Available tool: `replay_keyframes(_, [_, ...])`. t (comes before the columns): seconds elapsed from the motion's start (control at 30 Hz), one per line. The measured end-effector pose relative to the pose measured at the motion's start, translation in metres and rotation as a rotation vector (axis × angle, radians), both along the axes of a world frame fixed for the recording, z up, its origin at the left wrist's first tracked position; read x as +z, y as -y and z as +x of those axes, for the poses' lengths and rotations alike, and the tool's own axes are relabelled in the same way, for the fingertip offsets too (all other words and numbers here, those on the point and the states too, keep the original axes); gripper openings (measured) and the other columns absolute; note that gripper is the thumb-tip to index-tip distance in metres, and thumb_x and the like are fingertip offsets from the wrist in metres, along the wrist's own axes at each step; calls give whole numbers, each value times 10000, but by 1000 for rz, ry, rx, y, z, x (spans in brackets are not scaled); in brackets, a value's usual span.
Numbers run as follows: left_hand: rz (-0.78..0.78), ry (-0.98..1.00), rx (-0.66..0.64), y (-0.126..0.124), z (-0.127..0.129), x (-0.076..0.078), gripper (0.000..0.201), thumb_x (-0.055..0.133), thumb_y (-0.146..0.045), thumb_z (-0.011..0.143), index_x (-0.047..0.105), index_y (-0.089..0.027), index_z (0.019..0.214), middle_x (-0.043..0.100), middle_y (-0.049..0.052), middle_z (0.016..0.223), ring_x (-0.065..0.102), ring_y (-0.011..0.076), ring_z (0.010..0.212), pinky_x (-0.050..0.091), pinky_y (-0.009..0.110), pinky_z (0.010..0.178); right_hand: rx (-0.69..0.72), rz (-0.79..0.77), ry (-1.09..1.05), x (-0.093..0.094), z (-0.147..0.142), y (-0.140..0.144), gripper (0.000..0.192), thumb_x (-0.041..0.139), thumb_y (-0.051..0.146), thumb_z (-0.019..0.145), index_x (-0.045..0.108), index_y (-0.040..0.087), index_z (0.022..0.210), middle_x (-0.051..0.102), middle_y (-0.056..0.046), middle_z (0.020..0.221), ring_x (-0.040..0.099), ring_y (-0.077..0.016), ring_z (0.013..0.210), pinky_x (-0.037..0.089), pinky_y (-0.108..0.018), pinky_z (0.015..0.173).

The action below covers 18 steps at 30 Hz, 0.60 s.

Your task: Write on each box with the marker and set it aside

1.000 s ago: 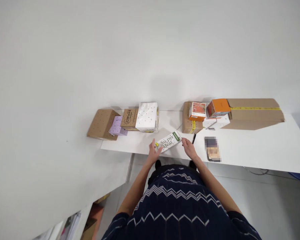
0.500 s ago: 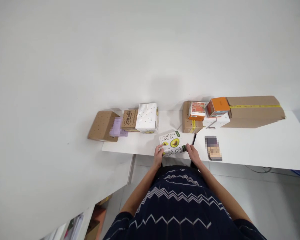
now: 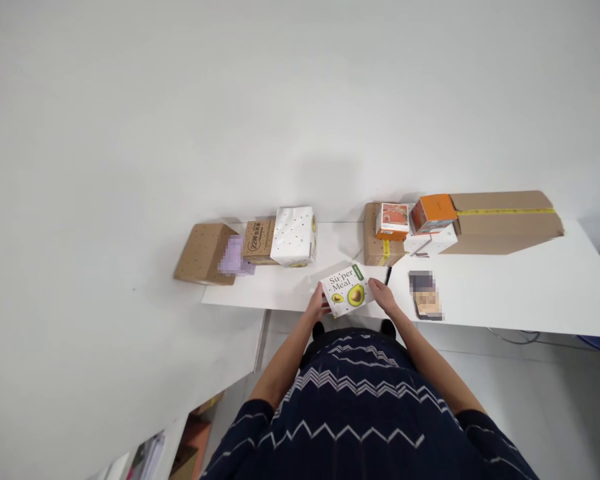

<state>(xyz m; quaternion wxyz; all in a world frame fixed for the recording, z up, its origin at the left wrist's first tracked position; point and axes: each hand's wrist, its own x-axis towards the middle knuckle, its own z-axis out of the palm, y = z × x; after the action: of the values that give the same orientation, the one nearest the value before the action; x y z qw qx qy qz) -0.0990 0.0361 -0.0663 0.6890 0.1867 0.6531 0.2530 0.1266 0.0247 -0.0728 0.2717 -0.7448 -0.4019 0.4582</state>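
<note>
Two hands hold one white avocado box [image 3: 347, 291] at the near edge of the tabletop [image 3: 505, 293]; left hand [image 3: 316, 308] fingers pinch its left side, right hand [image 3: 383, 297] fingers pinch its right; it looks mid-turn, so next it needs a steady grip.

Both bare forearms reach forward from dark zigzag-patterned torso, converging ahead of body. Left hand [image 3: 316, 309] — fingers curled, closed on left edge of what it grips, thumb side up. Right hand [image 3: 383, 297] — fingers clasped along opposite edge, wrist straight. Hands level, facing each other, elbows bent outward.
</note>
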Motion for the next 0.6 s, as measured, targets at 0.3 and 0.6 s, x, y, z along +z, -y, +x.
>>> replay_keyframes(0.3, [465,104,156,-4,4,21,464,465,-568,874,494,-298,1251,544,46,1327,549,203,1156,501,287,821,-103,108,-209,12,-2,5,460,433,632,782,611,217,867,675,-50,981,602,-217,961,491,-317,813])
replay_keyframes(0.6, [474,-76,219,8,2,6,435,528,-515,859,547,-204,1162,604,90,1189,601,206,1060,508,315,833,-230,99,-351,7,-2,20,521,497,676,743,653,203,897,673,-72,985,606,-226,962,493,-316,768])
